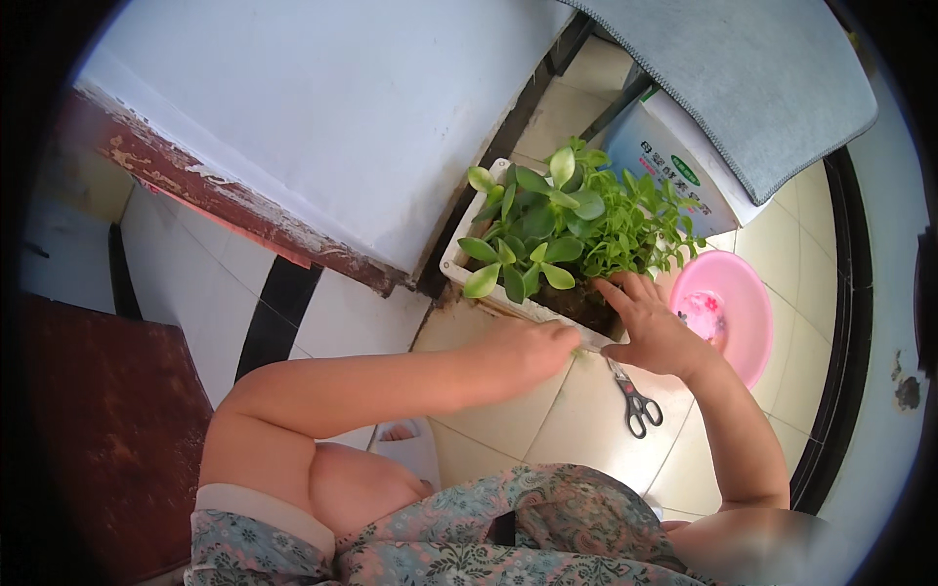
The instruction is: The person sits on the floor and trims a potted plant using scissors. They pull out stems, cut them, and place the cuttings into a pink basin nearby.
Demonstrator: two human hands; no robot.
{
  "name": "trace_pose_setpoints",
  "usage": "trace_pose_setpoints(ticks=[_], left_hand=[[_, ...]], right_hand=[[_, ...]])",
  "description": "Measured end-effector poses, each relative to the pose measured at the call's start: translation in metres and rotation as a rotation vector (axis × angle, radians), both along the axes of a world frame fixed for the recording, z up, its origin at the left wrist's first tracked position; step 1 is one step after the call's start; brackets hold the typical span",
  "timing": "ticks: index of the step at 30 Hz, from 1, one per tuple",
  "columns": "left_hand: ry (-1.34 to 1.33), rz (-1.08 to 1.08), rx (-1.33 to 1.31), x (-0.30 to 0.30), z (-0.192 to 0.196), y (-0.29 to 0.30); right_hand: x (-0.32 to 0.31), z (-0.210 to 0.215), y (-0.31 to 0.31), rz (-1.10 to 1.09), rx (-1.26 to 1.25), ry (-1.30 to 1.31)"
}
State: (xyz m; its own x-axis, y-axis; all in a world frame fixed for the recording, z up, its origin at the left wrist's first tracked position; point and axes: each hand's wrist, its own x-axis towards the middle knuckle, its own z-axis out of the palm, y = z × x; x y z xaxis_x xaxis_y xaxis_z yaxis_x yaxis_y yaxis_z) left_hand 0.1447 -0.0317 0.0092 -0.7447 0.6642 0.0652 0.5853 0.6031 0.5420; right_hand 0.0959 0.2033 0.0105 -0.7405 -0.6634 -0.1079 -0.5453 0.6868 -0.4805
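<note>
A white rectangular planter (532, 309) stands on the tiled floor, full of plants. On its left grows a thick-leaved green plant (535, 210); on its right is a dense clump of fine-leaved greenery (635, 220). Just outside the planter's near edge, my left hand (535, 352) is closed, with a bit of pale green by its fingertips; what it holds is too small to make out. My right hand (653, 327) reaches over the near right corner, fingers spread and fingertips at the soil under the leaves. Black-handled scissors (636, 398) lie on the floor below my right hand.
A pink basin (747, 317) with a floral pattern sits right of the planter. Behind are a blue and white box (674, 161) and a grey-covered chair seat (752, 78). A white wall (322, 117) with a peeling red-brown edge borders the left. Dark red furniture (107, 420) stands lower left.
</note>
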Motion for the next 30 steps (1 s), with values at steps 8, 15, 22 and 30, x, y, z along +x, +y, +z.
trace_pose_setpoints(ticks=[8,15,22,30], left_hand=[[-0.892,0.387,0.097,-0.033,-0.001,-0.074],[-0.731,0.422,0.247,-0.054,-0.011,-0.104],[-0.514,0.345,0.130,-0.043,0.007,-0.094],[0.087,0.095,-0.114,-0.035,0.006,-0.097]], right_hand=[[-0.009,-0.003,0.009,-0.144,-0.186,-0.155],[-0.009,0.006,0.006,-0.287,-0.200,-0.311],[-0.010,-0.009,0.013,-0.280,-0.240,-0.235],[-0.013,-0.016,0.012,-0.306,-0.279,-0.240]])
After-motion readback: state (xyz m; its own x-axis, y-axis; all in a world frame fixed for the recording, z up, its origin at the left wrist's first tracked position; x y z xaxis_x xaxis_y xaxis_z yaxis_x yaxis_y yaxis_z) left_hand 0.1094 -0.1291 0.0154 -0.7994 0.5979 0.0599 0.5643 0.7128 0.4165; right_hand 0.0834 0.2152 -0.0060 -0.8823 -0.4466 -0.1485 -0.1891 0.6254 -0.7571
